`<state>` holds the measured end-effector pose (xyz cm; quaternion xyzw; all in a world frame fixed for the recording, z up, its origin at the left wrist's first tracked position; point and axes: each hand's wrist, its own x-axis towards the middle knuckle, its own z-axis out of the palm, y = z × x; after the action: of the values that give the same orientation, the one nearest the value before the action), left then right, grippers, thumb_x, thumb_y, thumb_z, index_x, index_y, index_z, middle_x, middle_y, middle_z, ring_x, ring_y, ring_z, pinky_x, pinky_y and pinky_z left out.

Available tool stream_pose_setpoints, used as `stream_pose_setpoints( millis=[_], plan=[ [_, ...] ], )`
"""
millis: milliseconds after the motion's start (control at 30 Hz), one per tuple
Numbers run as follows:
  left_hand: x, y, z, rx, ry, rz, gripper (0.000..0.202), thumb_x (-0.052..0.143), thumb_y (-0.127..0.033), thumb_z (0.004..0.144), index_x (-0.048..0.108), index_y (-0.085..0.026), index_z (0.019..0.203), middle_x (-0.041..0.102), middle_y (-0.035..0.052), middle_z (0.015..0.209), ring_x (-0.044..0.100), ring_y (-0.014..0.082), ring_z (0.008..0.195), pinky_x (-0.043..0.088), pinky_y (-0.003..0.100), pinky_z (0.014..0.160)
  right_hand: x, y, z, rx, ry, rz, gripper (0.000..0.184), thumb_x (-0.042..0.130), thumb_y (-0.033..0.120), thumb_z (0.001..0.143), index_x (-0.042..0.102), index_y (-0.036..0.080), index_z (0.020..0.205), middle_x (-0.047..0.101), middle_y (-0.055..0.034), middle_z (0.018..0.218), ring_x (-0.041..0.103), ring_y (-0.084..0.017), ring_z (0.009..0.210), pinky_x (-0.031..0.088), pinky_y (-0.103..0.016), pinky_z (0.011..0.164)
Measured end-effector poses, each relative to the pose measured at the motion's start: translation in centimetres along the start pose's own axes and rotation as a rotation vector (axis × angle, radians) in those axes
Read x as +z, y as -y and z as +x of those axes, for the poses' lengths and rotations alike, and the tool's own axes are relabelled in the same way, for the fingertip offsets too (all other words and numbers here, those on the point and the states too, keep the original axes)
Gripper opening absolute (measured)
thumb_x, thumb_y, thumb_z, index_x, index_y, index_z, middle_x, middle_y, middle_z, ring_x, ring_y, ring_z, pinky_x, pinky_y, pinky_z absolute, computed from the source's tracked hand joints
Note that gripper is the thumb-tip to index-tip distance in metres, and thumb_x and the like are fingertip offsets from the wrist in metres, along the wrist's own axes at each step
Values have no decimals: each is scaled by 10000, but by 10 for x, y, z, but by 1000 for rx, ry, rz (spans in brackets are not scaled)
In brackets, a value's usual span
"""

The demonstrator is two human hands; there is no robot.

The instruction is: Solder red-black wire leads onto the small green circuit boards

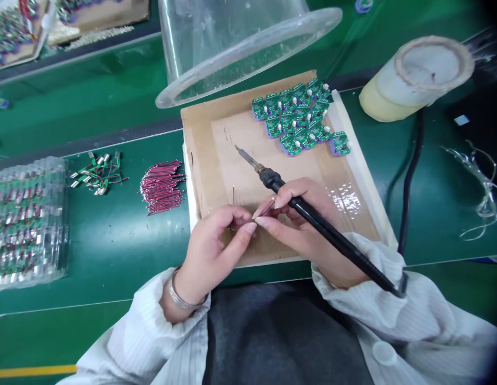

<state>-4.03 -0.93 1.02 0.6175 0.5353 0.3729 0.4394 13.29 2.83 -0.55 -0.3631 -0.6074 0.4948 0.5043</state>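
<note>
My right hand [302, 224] is closed round a black soldering iron [312, 214], whose metal tip points up-left over a brown cardboard sheet [232, 139]. Its fingertips also meet my left hand [216, 240], which pinches a thin red-and-black wire [234, 195] sticking up above the cardboard. Both hands sit at the near edge of the sheet. A cluster of several small green circuit boards [300, 117] lies at the sheet's far right corner.
A bundle of red-and-black wires [162, 186] and a small pile of wired metal parts [96, 172] lie on the green mat to the left. Clear plastic trays [27, 219] stand far left. A transparent funnel-shaped hood [240, 48] and a solder-stand roll [420, 75] are behind.
</note>
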Motion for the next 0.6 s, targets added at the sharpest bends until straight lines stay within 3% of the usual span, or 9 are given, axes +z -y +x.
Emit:
stream_pose_setpoints(
  millis=[267, 600],
  plan=[
    [5, 3, 2, -71, 20, -109, 111, 579, -276, 940, 619, -197, 874, 690, 6, 736, 643, 131, 697, 510, 271, 693, -2, -4, -3, 25, -26, -5, 278, 739, 143, 771, 510, 264, 871, 570, 40, 853, 698, -153, 766, 580, -287, 615],
    [5, 1, 1, 109, -15, 106, 105, 571, -178, 928, 637, -193, 848, 696, 3, 755, 646, 119, 719, 495, 261, 719, -2, -7, -4, -9, -25, 33, 277, 731, 130, 761, 515, 251, 885, 569, 38, 844, 667, -124, 717, 547, -257, 585]
  ],
)
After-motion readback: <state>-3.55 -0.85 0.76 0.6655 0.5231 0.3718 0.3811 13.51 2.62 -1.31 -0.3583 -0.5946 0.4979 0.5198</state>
